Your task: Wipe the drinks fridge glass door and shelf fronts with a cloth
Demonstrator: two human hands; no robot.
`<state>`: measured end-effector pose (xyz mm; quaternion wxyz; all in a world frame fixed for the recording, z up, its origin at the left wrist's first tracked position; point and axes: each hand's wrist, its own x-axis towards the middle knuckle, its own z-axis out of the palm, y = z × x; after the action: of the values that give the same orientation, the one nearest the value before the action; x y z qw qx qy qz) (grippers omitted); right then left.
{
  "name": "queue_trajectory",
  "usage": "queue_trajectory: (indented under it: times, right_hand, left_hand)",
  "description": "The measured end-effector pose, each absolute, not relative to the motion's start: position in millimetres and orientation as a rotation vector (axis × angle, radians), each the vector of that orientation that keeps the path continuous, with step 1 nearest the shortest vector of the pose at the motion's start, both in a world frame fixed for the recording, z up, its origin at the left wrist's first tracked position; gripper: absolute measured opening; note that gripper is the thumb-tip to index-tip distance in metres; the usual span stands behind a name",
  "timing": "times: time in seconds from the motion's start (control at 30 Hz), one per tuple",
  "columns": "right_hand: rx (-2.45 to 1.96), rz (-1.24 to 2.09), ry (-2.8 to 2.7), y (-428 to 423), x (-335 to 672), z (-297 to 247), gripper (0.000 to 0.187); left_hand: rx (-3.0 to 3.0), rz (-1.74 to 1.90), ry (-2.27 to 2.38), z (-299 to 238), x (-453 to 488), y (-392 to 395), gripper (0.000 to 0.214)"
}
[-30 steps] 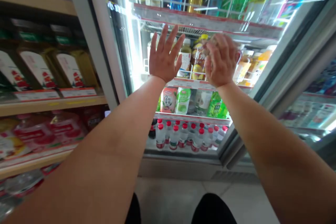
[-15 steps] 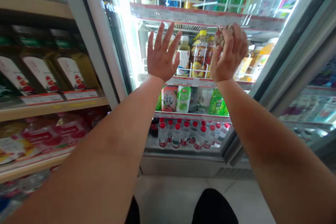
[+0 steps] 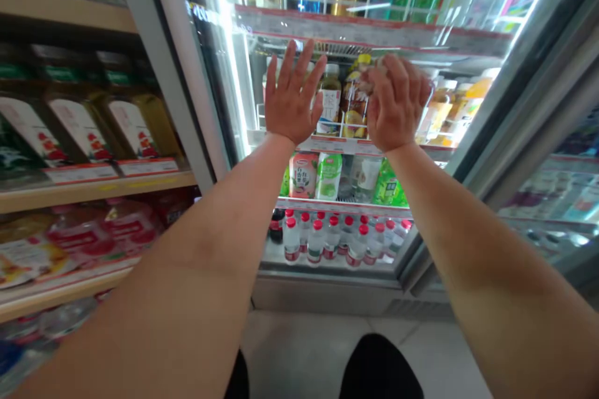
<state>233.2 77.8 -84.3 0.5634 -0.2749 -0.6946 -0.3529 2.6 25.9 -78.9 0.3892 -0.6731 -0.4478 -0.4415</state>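
Note:
A glass-fronted drinks fridge stands before me, its glass door between my hands and the bottles. My left hand lies spread against the glass at the left, holding nothing. To the right, my right hand curls around a crumpled beige cloth and presses it toward the pane. Only a blurred edge of the cloth shows; the fingers cover the rest. Behind the glass between the hands are a bottle with a white label and a yellow-capped tea bottle.
At the left, wooden shelves hold green-capped bottles and pink packs. The metal door frame runs along the right. Low in the fridge stand several red-capped water bottles. My knees show above the tiled floor.
My right hand has slid a little left across the glass with the cloth. My left hand stays spread in nearly the same place; the view has shifted slightly.

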Motion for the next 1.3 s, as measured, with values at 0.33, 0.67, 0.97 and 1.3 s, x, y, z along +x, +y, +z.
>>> queue_trajectory:
  times: [0.33,0.67,0.97,1.3]
  right_hand:
    - [-0.623,-0.927,-1.674,67.4,235.0,-85.5,0.052]
    - [-0.643,-0.824,-1.442,78.9,233.2,-83.8,0.05]
    - [-0.634,-0.87,-1.821,59.6,236.6,-87.2,0.051]
    - [-0.656,-0.802,-1.385,82.9,234.0,-83.4,0.049]
  left_hand:
    - [-1.615,-1.047,-1.189,-78.9,4.3,26.4,0.061]
    - [-1.657,-1.054,-1.261,-77.6,10.7,13.2,0.062]
    - [-1.778,-1.131,-1.178,-79.6,3.7,25.1,0.068]
    - [-1.634,-1.067,-1.166,-80.4,6.2,15.0,0.059]
